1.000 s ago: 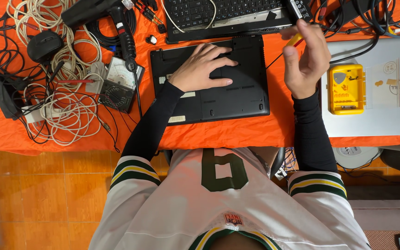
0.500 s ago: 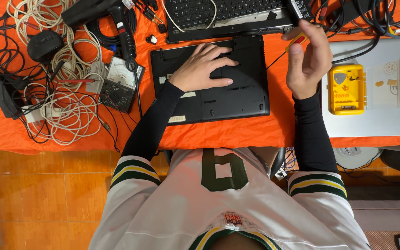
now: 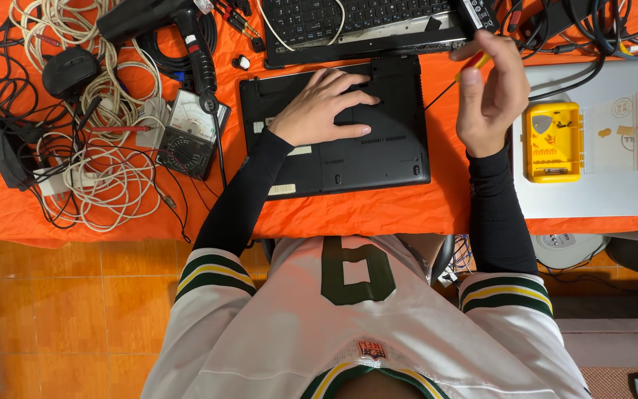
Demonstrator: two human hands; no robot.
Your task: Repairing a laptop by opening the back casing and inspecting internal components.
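Note:
A black laptop lies upside down on the orange table cover. My left hand rests flat on its underside, fingers spread toward the back edge. My right hand is raised just right of the laptop. It grips a thin screwdriver with a red and yellow handle, and the shaft points down-left toward the laptop's right edge.
A second laptop with its keyboard showing lies behind. To the left are tangled white cables, an analogue meter, a black mouse and a black hot-air tool. A yellow bit case sits on a grey surface at right.
My right hand has risen slightly and tilted, bringing the screwdriver handle higher. My left hand stays on the laptop.

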